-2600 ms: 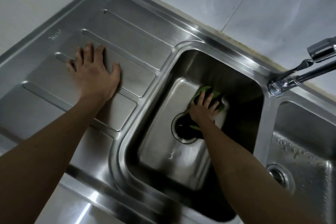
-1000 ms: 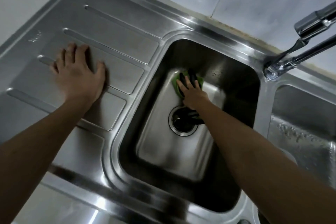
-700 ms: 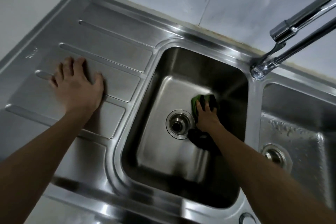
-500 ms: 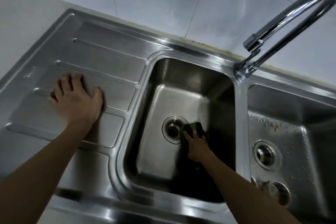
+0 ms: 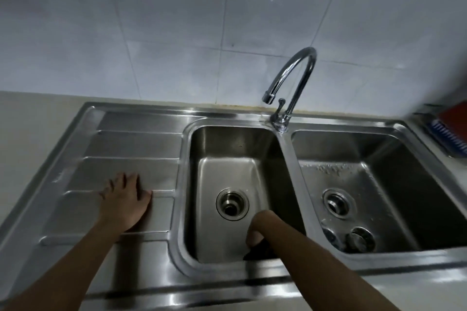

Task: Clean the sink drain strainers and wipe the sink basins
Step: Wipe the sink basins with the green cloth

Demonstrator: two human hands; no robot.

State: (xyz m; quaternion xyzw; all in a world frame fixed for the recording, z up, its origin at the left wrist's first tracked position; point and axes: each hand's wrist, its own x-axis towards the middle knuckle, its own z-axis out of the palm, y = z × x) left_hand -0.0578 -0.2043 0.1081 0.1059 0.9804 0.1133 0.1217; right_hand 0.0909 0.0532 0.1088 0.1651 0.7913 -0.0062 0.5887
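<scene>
Fingers (image 5: 123,182) flat on the steel, and our other hand down in the sink.

Our left hand (image 5: 123,201) rests on the ribbed drainboard (image 5: 131,144) with its fingers straight and spread a little, holding nothing. Our right hand (image 5: 259,228) is bent down in the front right corner of the left basin (image 5: 227,149). Its fingers are hidden, so we cannot tell if they grip anything. A dark thing (image 5: 256,253) lies just under that hand, on the basin floor. The round drain strainer (image 5: 232,204) sits in its hole, near our right hand. The right basin (image 5: 394,159) has its own drain (image 5: 337,202) and two round metal pieces (image 5: 359,239) near its front wall. A bent tap (image 5: 294,76) stands at the back, between the basins.
</scene>
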